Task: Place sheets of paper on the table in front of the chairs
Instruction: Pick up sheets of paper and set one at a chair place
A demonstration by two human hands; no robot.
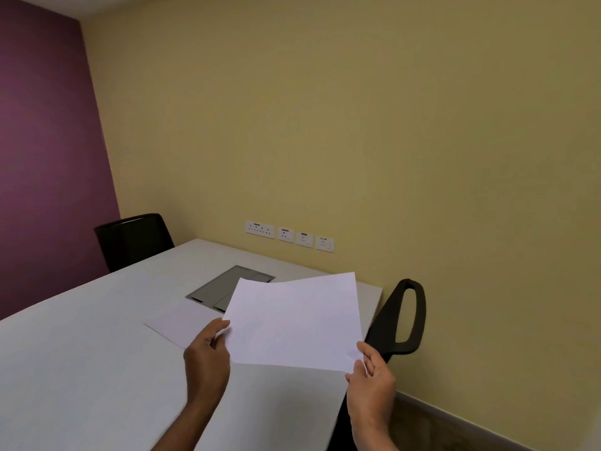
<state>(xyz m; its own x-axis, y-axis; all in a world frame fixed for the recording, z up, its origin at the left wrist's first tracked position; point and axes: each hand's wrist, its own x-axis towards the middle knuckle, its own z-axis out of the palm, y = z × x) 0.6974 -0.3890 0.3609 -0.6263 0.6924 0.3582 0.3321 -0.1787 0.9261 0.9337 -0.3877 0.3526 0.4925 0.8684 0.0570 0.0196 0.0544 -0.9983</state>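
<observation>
Both grips are closed on white sheets of paper: the left hand pinches the left edge, the right hand the lower right corner, above the white bench, beside a black chair.

Both hands hold paper sheets above table.

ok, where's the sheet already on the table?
Head view: the flat sheet lies left of centre on the table, beside the grey hatch, partly under the held sheets.
</observation>
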